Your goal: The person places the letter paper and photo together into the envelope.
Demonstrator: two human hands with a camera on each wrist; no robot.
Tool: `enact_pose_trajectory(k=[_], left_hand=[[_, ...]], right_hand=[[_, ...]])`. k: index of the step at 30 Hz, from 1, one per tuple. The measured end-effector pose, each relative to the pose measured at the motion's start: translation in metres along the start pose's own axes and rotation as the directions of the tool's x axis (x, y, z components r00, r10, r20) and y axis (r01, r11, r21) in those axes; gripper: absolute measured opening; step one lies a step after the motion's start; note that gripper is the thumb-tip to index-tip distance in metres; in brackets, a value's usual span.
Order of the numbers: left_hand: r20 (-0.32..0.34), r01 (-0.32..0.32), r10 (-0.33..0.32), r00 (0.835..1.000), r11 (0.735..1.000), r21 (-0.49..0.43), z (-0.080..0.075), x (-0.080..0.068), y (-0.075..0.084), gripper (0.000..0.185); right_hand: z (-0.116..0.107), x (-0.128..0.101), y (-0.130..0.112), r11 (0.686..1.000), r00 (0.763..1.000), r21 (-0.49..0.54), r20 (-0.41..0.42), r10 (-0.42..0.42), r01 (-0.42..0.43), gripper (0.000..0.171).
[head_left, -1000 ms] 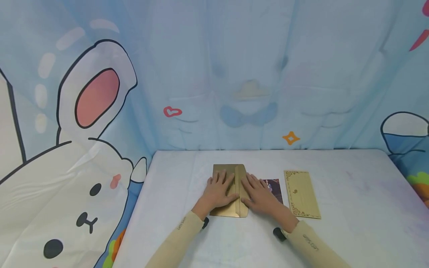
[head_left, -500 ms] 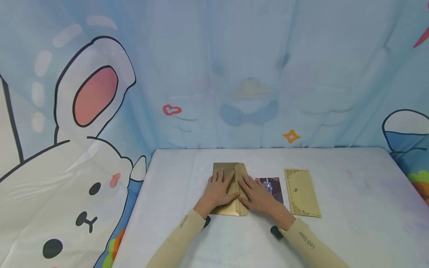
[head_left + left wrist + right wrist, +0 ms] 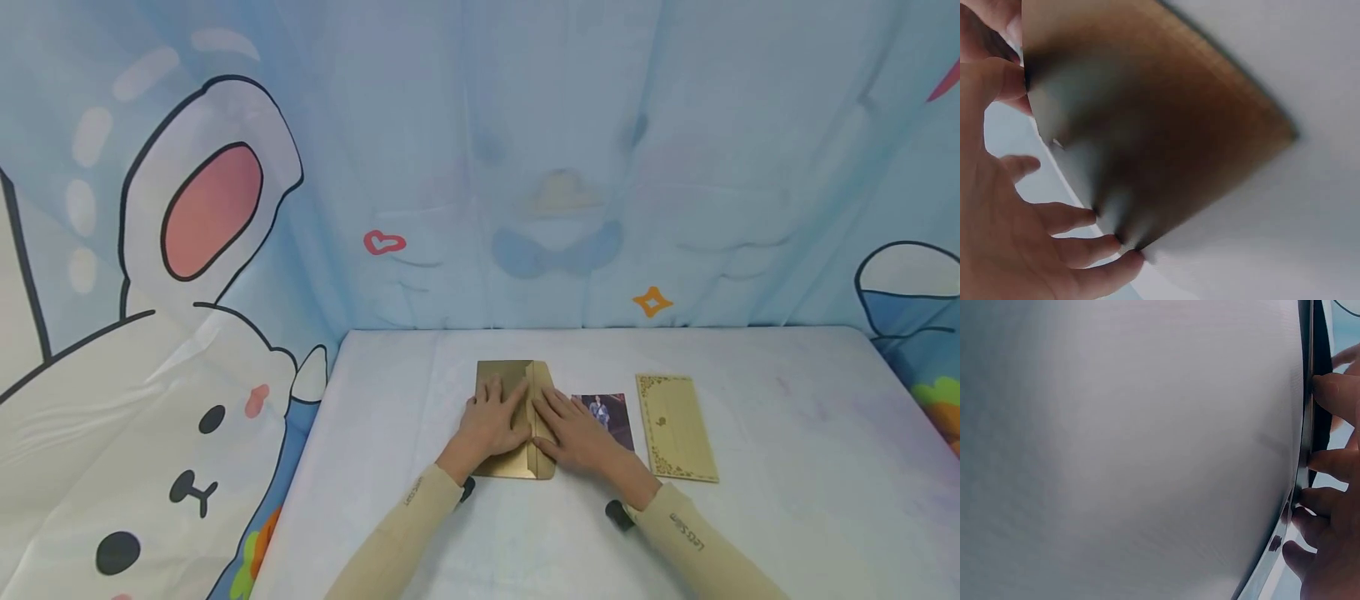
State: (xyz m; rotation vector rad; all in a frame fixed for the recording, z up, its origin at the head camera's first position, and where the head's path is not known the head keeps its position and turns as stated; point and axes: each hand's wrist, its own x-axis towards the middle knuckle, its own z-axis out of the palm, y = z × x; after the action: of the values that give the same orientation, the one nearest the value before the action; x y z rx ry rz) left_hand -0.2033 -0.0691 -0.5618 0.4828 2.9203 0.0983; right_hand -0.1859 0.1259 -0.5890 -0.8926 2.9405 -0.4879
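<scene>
On table centre, left hand [image 3: 491, 421] and right hand [image 3: 573, 433] flat, grip open, pressing gold envelope [image 3: 504, 377]

Small dark lettering runs along each sleeve just behind the hands, on the left sleeve [image 3: 412, 492] and the right sleeve [image 3: 686, 531]; it is too small to read.

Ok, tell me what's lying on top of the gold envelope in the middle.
Both hands: the left hand and right hand press flat on the gold envelope along its folded flap. Anything inside it is hidden.
</scene>
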Motion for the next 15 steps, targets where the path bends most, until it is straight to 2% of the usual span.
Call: enact_pose_trajectory(k=[5,15], left_hand=[[0.019,-0.016,0.017,1.000,1.000,-0.023,-0.0049,-0.0015,0.0013,0.066],[0.035,-0.013,0.014,0.999,0.999,-0.033,-0.0042,0.0005,0.0015,0.064]], right_hand=[[-0.0009,-0.0001,-0.0003,1.000,1.000,-0.002,-0.003,-0.002,0.002,0.070],[-0.0011,0.0002,0.0009,1.000,1.000,-0.004,-0.010,-0.005,0.005,0.071]])
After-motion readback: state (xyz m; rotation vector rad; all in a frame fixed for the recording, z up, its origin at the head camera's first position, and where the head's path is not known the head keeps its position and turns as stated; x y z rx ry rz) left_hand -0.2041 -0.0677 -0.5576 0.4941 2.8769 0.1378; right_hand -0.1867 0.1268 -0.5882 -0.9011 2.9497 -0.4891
